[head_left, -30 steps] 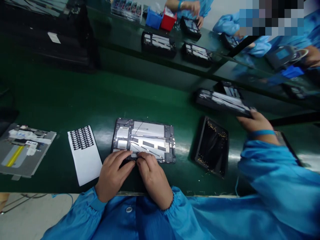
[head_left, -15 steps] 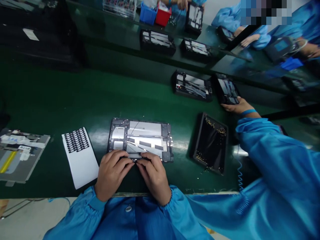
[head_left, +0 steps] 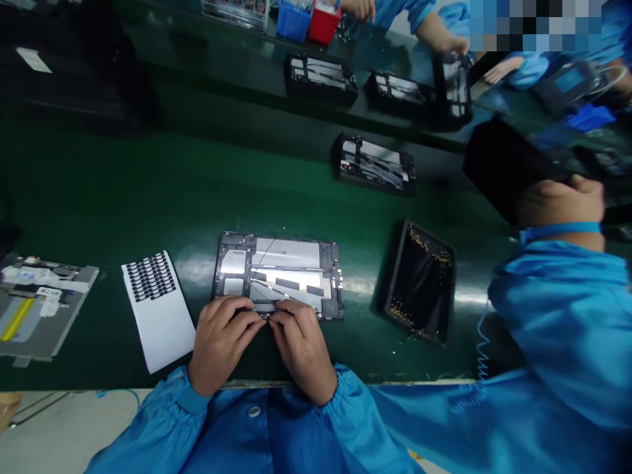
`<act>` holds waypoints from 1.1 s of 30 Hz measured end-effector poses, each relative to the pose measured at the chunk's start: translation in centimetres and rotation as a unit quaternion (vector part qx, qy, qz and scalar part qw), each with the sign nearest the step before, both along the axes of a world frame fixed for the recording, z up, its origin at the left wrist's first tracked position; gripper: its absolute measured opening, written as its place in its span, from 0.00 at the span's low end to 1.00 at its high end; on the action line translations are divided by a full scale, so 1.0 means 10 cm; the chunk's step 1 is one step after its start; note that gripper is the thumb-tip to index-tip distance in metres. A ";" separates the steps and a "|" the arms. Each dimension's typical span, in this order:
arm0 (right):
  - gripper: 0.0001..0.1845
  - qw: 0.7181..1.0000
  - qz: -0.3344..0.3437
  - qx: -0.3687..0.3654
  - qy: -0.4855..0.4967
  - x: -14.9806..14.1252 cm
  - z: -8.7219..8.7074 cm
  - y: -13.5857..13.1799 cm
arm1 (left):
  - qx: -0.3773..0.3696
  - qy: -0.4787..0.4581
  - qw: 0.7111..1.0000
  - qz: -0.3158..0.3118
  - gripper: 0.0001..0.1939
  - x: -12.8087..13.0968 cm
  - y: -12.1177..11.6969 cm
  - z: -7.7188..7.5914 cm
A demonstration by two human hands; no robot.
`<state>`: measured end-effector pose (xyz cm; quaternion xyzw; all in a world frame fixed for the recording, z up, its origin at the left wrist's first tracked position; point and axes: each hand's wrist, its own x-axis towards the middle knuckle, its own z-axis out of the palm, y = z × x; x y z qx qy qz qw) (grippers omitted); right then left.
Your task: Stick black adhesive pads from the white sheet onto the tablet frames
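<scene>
An opened tablet chassis point(head_left: 279, 273) lies flat on the green belt in front of me, its silver inner plates and thin cables showing. My left hand point(head_left: 222, 345) and my right hand point(head_left: 301, 345) rest at its near edge, fingertips meeting and pressed together on a small part at that edge. What the fingertips pinch is too small to name. A white sheet point(head_left: 158, 306) carrying a grid of small black pads lies just left of my left hand.
A black tray point(head_left: 419, 282) with tiny gold screws sits right of the chassis. A co-worker's hand point(head_left: 560, 201) at right lifts a dark tablet piece. Another open chassis point(head_left: 374, 164) lies further back, more on the far belt beside blue point(head_left: 292, 18) and red bins. A grey panel point(head_left: 37, 303) lies far left.
The co-worker's hand at right has lifted a dark piece up and toward the camera. My own hands have stayed at the chassis's near edge. The view shifted slightly.
</scene>
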<state>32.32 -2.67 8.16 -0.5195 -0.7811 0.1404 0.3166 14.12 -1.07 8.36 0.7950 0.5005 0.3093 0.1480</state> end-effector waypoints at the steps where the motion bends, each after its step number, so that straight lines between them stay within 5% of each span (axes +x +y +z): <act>1: 0.09 1.000 -0.001 -0.001 0.001 -0.01 0.00 0.00 | 0.000 0.001 1.000 0.001 0.02 0.00 0.00 0.00; 16: 0.10 0.999 -0.006 0.041 -0.013 -0.04 -0.01 -0.04 | -0.002 0.002 1.000 0.000 0.03 -0.01 0.00 -0.01; 28: 0.13 1.000 -0.022 -0.002 0.022 -0.07 0.00 -0.07 | -0.004 0.000 1.000 0.004 0.03 -0.01 0.00 -0.01; 33: 0.20 0.999 0.000 0.043 0.025 -0.04 -0.09 -0.15 | -0.009 -0.024 1.000 0.011 0.03 -0.01 -0.02 -0.02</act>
